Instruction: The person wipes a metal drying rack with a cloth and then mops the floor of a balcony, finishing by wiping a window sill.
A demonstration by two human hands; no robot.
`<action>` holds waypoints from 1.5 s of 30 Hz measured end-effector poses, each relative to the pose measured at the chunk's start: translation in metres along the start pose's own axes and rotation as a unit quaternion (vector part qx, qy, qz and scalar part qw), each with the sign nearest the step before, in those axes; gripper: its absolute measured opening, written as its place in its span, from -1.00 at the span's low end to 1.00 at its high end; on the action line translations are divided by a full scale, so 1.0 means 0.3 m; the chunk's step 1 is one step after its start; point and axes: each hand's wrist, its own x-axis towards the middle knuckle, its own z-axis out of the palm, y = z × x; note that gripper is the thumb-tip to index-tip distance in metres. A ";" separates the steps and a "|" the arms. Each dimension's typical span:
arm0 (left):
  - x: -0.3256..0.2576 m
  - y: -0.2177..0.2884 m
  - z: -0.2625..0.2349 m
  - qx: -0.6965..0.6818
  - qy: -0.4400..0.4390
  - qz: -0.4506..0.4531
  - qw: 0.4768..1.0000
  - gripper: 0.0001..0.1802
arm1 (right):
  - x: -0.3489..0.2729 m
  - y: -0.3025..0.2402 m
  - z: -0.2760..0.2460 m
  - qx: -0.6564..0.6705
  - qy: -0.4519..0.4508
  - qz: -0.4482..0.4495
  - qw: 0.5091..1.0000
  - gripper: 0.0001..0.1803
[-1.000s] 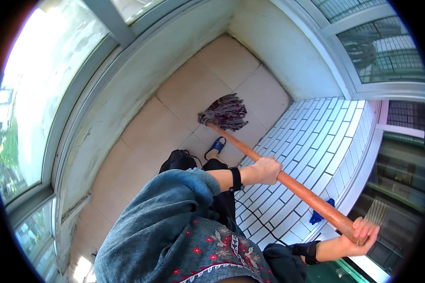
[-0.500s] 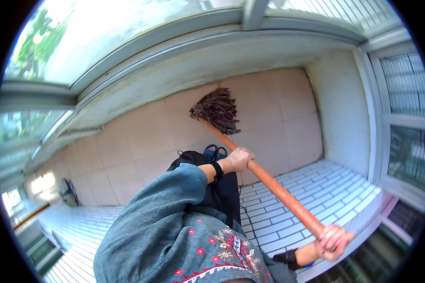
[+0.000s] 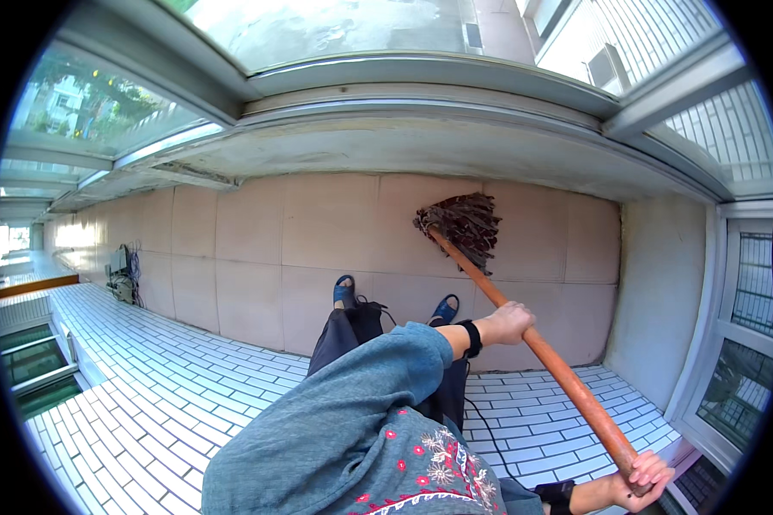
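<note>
A mop slants across the view, its dark, stringy head (image 3: 465, 225) spread on the pinkish floor tiles ahead of me. The orange-brown wooden handle (image 3: 575, 390) rises from it toward the lower right. My left hand (image 3: 508, 323) is closed round the handle partway down, with a black band on that wrist. Near the handle's upper end, my right hand (image 3: 646, 479) wraps its fingers round it; a dark band is on that wrist too. My feet in blue sandals (image 3: 343, 290) stand apart on the tiles, left of the mop head.
A low pale wall with window frames (image 3: 455, 81) runs along the far side. A short wall (image 3: 661, 275) closes the right end. White brick-patterned tiling (image 3: 180, 378) lies on the near side. A grey device with cables (image 3: 124, 275) sits by the left wall.
In the view, the mop and both hands have shifted right and somewhat down. My feet, close together before, are now apart. Both hands keep their hold on the handle.
</note>
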 end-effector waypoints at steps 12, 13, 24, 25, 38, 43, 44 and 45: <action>-0.765 -0.599 -0.550 0.095 0.001 -0.170 0.981 -0.84 | -0.392 0.377 0.812 0.115 -0.070 0.139 0.981 -0.79; -0.855 -0.684 -0.585 0.102 -0.003 -0.201 0.974 -0.84 | -0.455 0.429 0.886 0.132 -0.075 0.161 0.975 -0.79; -1.474 -1.170 -0.935 0.190 -0.139 -0.476 0.847 -0.55 | -1.041 0.844 1.269 0.135 -0.028 0.418 0.898 -0.76; -1.502 -1.165 -0.945 0.194 -0.138 -0.430 0.871 -0.59 | -1.032 0.830 1.244 0.133 -0.024 0.418 0.898 -0.76; -1.017 -0.428 -0.452 0.108 0.058 -0.259 0.958 -0.71 | -0.712 0.169 0.775 0.013 0.119 0.237 0.964 -0.69; -0.825 -0.144 -0.232 0.043 -0.038 -0.196 0.979 -0.73 | -0.608 -0.122 0.569 -0.070 0.149 0.127 0.978 -0.70; -0.790 -0.070 -0.204 0.027 -0.061 -0.181 0.981 -0.74 | -0.602 -0.175 0.526 -0.080 0.144 0.100 0.981 -0.70; -0.752 -0.001 -0.164 0.007 -0.086 -0.161 0.983 -0.75 | -0.597 -0.227 0.503 -0.111 0.172 0.061 0.977 -0.70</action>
